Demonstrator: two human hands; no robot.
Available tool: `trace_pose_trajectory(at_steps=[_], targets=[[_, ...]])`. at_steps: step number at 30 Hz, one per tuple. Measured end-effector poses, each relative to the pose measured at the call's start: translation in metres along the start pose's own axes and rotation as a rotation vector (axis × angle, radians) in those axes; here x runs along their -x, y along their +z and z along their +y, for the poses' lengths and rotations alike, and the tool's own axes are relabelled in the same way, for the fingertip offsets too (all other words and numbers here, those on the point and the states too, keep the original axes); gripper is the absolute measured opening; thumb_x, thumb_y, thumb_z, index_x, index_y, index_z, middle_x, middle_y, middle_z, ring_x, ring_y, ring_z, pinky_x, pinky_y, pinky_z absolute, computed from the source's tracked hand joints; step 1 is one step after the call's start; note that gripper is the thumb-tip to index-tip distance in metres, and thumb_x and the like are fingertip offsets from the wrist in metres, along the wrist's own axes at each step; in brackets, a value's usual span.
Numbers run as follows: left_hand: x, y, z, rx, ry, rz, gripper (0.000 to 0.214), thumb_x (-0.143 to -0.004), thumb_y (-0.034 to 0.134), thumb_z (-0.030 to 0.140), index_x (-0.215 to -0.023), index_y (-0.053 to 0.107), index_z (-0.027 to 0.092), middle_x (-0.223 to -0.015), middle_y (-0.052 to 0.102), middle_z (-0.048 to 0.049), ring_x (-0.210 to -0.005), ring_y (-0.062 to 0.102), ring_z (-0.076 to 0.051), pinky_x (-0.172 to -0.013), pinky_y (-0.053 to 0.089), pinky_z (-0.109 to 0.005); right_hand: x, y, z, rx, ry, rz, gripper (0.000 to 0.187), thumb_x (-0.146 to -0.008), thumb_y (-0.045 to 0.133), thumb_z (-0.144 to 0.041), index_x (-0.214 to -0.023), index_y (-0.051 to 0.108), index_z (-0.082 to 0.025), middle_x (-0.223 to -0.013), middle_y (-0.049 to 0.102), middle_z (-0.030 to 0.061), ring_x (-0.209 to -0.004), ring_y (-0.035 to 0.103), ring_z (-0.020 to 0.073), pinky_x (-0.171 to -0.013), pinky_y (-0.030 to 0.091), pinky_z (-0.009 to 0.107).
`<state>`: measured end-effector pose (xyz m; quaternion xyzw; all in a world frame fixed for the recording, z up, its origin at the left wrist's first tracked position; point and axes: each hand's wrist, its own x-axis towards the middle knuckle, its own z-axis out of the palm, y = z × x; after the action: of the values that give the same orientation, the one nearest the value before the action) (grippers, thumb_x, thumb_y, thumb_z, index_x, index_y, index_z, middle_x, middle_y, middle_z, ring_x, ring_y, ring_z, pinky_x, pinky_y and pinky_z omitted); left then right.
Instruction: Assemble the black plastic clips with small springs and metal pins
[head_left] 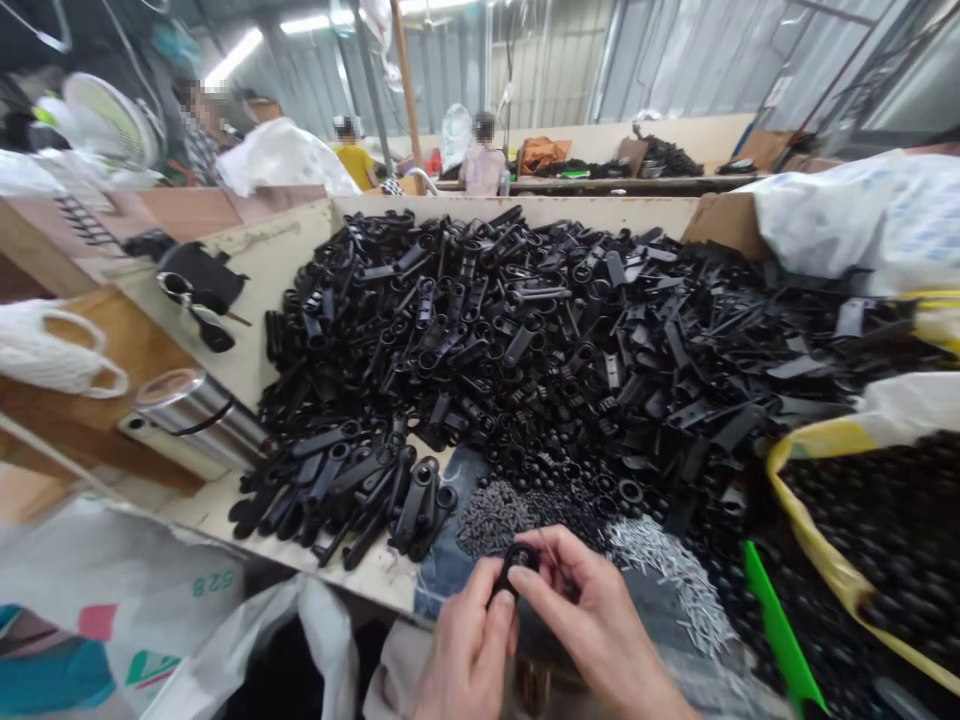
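Both hands sit at the bottom centre of the frame: left hand [469,645] and right hand [600,625] pinch one black plastic ring part [517,562] between their fingertips. Just above lie grey pins [660,565] and a heap of black plastic parts [540,330] covering the bench [247,350].

A wooden post [406,90] stands at the rear. Behind it runs a corrugated metal wall [555,60]. Left of the post, fluorescent tubes [234,55] glow overhead. Right of the post, a long workbench [600,184] lines the wall. Far left of it stands a white fan [112,120].
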<state>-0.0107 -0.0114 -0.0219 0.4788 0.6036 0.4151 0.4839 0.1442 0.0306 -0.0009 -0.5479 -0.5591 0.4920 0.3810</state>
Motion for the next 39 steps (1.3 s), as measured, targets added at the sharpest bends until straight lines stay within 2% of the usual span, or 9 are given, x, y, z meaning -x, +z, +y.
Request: trace_pose_trajectory(at_steps=[3, 6, 9, 14, 19, 24, 27, 32, 39], targets=[[-0.003, -0.026, 0.005, -0.184, 0.077, 0.041, 0.029, -0.096, 0.055, 0.047, -0.105, 0.072, 0.026, -0.064, 0.064, 0.0006, -0.063, 0.059, -0.02, -0.063, 0.046, -0.03, -0.015, 0.013, -0.008, 0.024, -0.036, -0.204, 0.021, -0.088, 0.067, -0.037, -0.095, 0.072, -0.018, -0.068, 0.056, -0.0038, -0.063, 0.05, 0.0134, -0.058, 0.04, 0.023], [-0.017, -0.058, 0.023, -0.328, 0.256, 0.116, 0.025, -0.098, 0.052, 0.042, -0.1, 0.071, 0.025, -0.086, 0.071, -0.0033, -0.08, 0.065, -0.022, -0.075, 0.048, -0.031, -0.047, 0.022, -0.031, 0.081, -0.168, -0.372, 0.025, -0.09, 0.067, -0.037, -0.104, 0.073, -0.018, -0.074, 0.063, -0.0031, -0.065, 0.053, 0.0126, -0.06, 0.042, 0.022], [-0.042, -0.093, 0.04, -0.55, 0.41, 0.309, 0.021, -0.094, 0.059, 0.04, -0.087, 0.071, 0.024, -0.096, 0.069, -0.0046, -0.096, 0.061, -0.025, -0.089, 0.045, -0.036, -0.092, 0.031, -0.061, 0.419, -0.352, -0.359, 0.04, -0.093, 0.069, -0.04, -0.128, 0.067, -0.02, -0.078, 0.069, -0.0027, -0.066, 0.06, 0.0132, -0.06, 0.044, 0.021], [-0.08, -0.132, 0.044, -0.705, 0.42, 0.504, 0.028, -0.094, 0.054, 0.039, -0.076, 0.07, 0.023, -0.08, 0.067, -0.0039, -0.083, 0.058, -0.025, -0.079, 0.043, -0.038, -0.155, 0.052, -0.096, 0.845, -0.491, -0.35, 0.042, -0.097, 0.066, -0.039, -0.137, 0.063, -0.028, -0.094, 0.077, 0.0023, -0.092, 0.073, 0.0209, -0.08, 0.05, 0.028], [-0.089, -0.124, 0.036, -0.782, 0.38, 0.575, 0.027, -0.093, 0.056, 0.035, -0.075, 0.072, 0.023, -0.077, 0.069, -0.0028, -0.082, 0.058, -0.025, -0.073, 0.036, -0.038, -0.183, 0.065, -0.089, 1.078, -0.342, -0.225, 0.026, -0.101, 0.063, -0.029, -0.123, 0.066, -0.016, -0.115, 0.071, 0.0095, -0.102, 0.07, 0.0247, -0.089, 0.057, 0.043], [-0.088, -0.106, 0.025, -0.902, 0.407, 0.574, 0.023, -0.092, 0.059, 0.027, -0.108, 0.074, 0.022, -0.081, 0.074, -0.0032, -0.087, 0.061, -0.027, -0.081, 0.032, -0.042, -0.194, 0.065, -0.073, 1.042, -0.316, -0.177, 0.03, -0.1, 0.065, -0.033, -0.125, 0.063, -0.016, -0.124, 0.066, 0.0089, -0.104, 0.068, 0.024, -0.089, 0.058, 0.045], [-0.087, -0.107, 0.018, -0.996, 0.444, 0.613, 0.031, -0.093, 0.057, 0.024, -0.121, 0.071, 0.023, -0.095, 0.075, -0.006, -0.094, 0.06, -0.028, -0.082, 0.033, -0.043, -0.196, 0.054, -0.074, 0.896, -0.376, -0.147, 0.011, -0.1, 0.062, -0.025, -0.101, 0.069, -0.017, -0.105, 0.071, 0.0079, -0.097, 0.068, 0.0225, -0.089, 0.053, 0.039], [-0.085, -0.107, 0.009, -0.994, 0.525, 0.703, 0.033, -0.091, 0.055, 0.016, -0.116, 0.073, 0.027, -0.1, 0.074, -0.0054, -0.099, 0.06, -0.027, -0.087, 0.034, -0.044, -0.195, 0.027, -0.078, 0.5, -0.414, -0.127, 0.026, -0.092, 0.062, -0.037, -0.071, 0.058, -0.021, -0.066, 0.06, -0.0012, -0.066, 0.057, 0.0169, -0.064, 0.045, 0.027], [-0.08, -0.095, 0.007, -1.023, 0.549, 0.717, 0.034, -0.089, 0.055, 0.012, -0.114, 0.075, 0.025, -0.106, 0.073, -0.0075, -0.102, 0.06, -0.027, -0.088, 0.036, -0.044, -0.18, 0.014, -0.074, -0.038, -0.151, -0.231, 0.058, -0.08, 0.051, -0.078, -0.079, 0.055, -0.02, -0.057, 0.039, -0.0099, -0.041, 0.017, 0.0048, -0.04, 0.015, 0.02]])
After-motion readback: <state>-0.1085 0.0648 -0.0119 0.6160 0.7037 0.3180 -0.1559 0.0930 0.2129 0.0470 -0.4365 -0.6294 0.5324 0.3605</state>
